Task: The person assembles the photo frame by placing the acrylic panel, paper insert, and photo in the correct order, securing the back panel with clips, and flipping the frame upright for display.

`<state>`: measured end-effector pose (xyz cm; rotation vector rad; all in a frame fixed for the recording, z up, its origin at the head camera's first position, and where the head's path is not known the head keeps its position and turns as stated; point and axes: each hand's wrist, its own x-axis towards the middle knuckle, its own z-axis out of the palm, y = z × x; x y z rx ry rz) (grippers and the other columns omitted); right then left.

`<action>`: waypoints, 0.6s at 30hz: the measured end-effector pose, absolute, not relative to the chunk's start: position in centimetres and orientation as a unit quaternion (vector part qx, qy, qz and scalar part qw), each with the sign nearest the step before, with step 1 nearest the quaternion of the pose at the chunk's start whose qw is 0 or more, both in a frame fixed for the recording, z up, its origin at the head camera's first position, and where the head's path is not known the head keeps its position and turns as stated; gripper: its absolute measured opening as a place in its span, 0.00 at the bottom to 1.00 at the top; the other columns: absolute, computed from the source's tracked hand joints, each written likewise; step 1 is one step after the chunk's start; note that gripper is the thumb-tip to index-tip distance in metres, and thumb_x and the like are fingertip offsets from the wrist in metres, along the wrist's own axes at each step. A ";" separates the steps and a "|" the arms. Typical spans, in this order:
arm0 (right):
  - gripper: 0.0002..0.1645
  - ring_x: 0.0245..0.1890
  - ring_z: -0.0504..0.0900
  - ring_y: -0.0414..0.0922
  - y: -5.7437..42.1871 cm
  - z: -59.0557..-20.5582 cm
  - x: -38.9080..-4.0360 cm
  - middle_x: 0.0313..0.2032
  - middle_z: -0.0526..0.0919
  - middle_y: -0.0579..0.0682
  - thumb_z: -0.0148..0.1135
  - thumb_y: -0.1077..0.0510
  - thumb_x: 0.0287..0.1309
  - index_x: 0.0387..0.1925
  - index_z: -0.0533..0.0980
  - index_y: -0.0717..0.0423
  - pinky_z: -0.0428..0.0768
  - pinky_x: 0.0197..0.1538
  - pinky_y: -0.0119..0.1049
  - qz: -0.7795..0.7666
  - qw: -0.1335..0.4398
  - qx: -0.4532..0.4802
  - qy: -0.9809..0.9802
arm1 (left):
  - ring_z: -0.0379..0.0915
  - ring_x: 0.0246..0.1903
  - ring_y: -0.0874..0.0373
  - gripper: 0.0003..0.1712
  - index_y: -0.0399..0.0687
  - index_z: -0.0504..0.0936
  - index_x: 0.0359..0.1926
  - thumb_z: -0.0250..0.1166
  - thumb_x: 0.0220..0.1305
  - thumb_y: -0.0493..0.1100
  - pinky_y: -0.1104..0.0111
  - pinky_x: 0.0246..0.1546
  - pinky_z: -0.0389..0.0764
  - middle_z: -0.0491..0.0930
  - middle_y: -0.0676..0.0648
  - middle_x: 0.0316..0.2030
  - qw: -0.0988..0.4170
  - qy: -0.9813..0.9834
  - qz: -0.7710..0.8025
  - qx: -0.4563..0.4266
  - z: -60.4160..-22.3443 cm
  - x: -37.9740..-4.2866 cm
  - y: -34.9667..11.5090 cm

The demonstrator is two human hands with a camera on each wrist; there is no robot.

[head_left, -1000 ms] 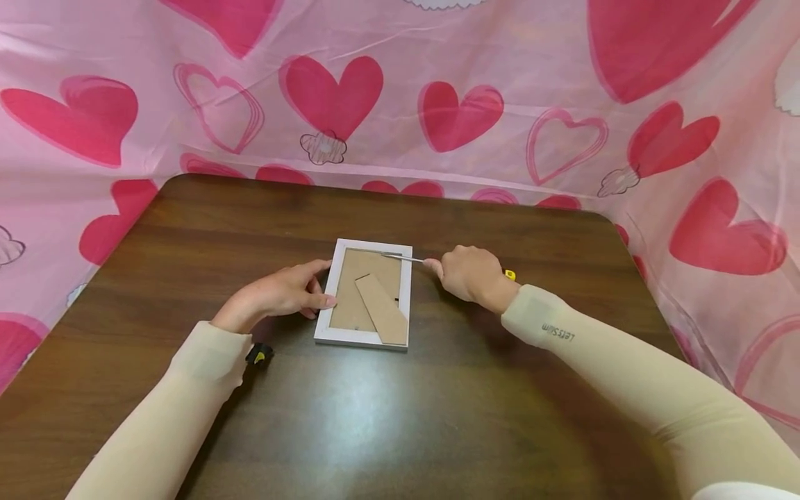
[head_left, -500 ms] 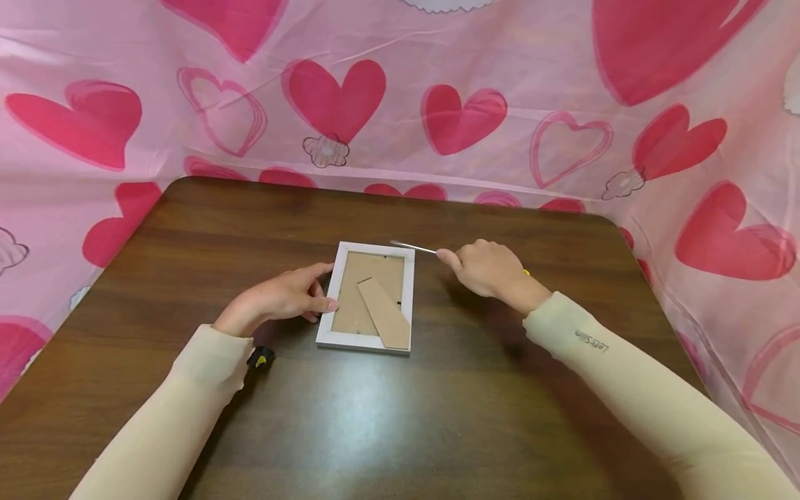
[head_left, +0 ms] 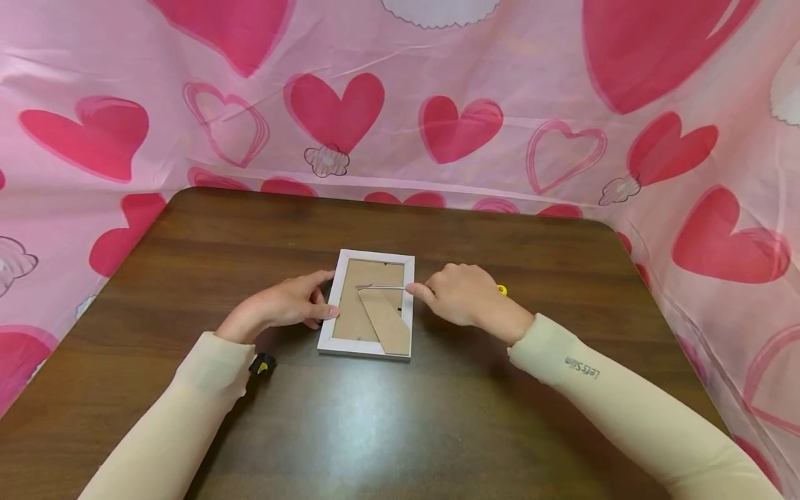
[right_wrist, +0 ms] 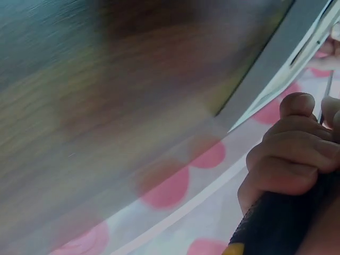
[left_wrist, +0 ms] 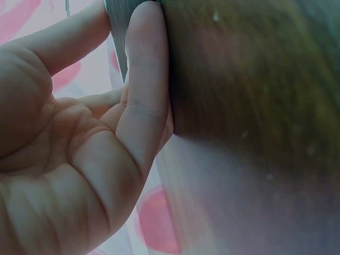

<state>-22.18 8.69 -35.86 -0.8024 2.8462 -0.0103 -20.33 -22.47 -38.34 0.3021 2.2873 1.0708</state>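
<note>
Far left, a black-and-yellow object (head_left: 262, 364), too small to identify, beside the left sleeve (head_left: 181, 410), on the near side of the left grip. Left grip (head_left: 290, 303): clamped on the left edge of the frame (head_left: 351, 316), thumb on the border. The frame lies face down, directly right of this grip, its long axis running away from the person; the left grip, touching it, is the nearer. The strut (head_left: 387, 323) slants across its back, near end rightmost. Screwdriver (head_left: 384, 287): shaft extending left from the right grip, roughly square to the frame's long axis, tip over the strut's far end; this appears the governing relation. Contact there cannot be told. Right grip (head_left: 459, 295): clamped on the dark handle, just beside the frame's right edge. Beneath both grips, a brown wooden worktop (head_left: 500, 430); beyond them, pink heart-printed cloth (head_left: 400, 76).
</note>
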 end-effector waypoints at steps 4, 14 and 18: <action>0.35 0.17 0.70 0.42 7.5 -36.3 -22.0 0.11 0.66 0.43 0.36 0.27 0.66 0.14 0.72 0.38 0.69 0.17 0.37 -0.001 0.088 -0.289 0.953 | 0.75 0.31 0.52 0.49 0.45 0.50 0.73 0.69 0.59 0.48 0.61 0.38 0.82 0.72 0.40 0.34 0.296 0.858 0.403 0.118 -38.3 -20.3 -22.5; 0.36 0.15 0.67 0.42 6.2 -37.0 -22.2 0.11 0.64 0.43 0.35 0.28 0.67 0.12 0.71 0.40 0.66 0.14 0.35 0.017 0.076 -0.300 0.951 | 0.75 0.32 0.51 0.49 0.46 0.50 0.73 0.70 0.58 0.46 0.62 0.37 0.82 0.72 0.40 0.34 0.296 0.856 0.408 0.113 -38.4 -20.4 -22.4; 0.37 0.14 0.65 0.42 6.1 -37.1 -22.3 0.10 0.63 0.43 0.36 0.28 0.66 0.11 0.71 0.41 0.65 0.14 0.35 0.021 0.072 -0.301 0.951 | 0.76 0.31 0.52 0.49 0.46 0.50 0.73 0.69 0.58 0.46 0.62 0.38 0.82 0.72 0.40 0.34 0.300 0.855 0.408 0.110 -38.4 -20.4 -22.5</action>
